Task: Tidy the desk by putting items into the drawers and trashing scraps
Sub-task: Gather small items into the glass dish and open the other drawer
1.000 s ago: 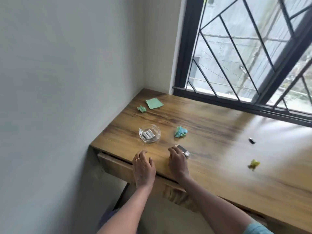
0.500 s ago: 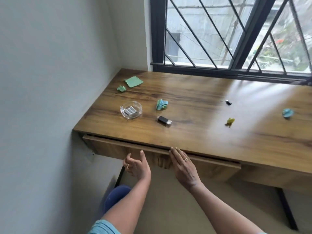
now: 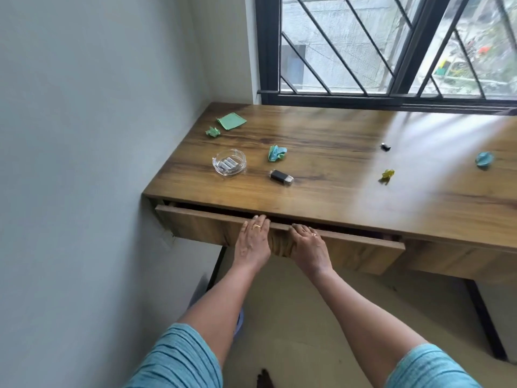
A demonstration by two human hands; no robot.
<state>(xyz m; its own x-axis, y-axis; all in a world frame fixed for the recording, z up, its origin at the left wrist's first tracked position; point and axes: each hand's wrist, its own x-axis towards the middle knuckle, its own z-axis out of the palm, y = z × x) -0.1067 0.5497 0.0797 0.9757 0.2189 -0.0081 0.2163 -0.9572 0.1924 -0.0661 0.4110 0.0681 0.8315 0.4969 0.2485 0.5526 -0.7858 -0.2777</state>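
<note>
1. While both hands are laid on the top edge of the drawer (image 3: 349,247), that drawer is seen pulled slightly out from under the table (image 3: 321,197), a dark gap showing behind its front panel.
2. The left hand (image 3: 253,243) is hooked over the drawer's edge left of centre; its grip is closed on that edge, with the fingertips curled behind the panel and a ring shown on one finger.
3. The right hand (image 3: 309,249) is set just beside the left one, its grip likewise curled over the drawer's edge, a ring visible there too.
4. A glass dish (image 3: 229,164) holding several small batteries (image 3: 228,163) is placed on the table, behind the drawer's left half.
5. A black-and-silver USB stick (image 3: 281,177) is laid flat to the right of the dish, nearer the drawer.
6. A crumpled teal scrap (image 3: 276,153) is found behind the stick, to the right of the dish.
7. A flat green note (image 3: 231,121) and a small crumpled green scrap (image 3: 213,131) are seen well behind the dish, near the wall corner.
8. Far to the right of the dish, a small black object (image 3: 385,147), a yellow scrap (image 3: 387,174) and a blue crumpled scrap (image 3: 484,158) are spread apart on the table.
9. Blue-green sleeves (image 3: 179,359) are shown at the lower edge.
</note>
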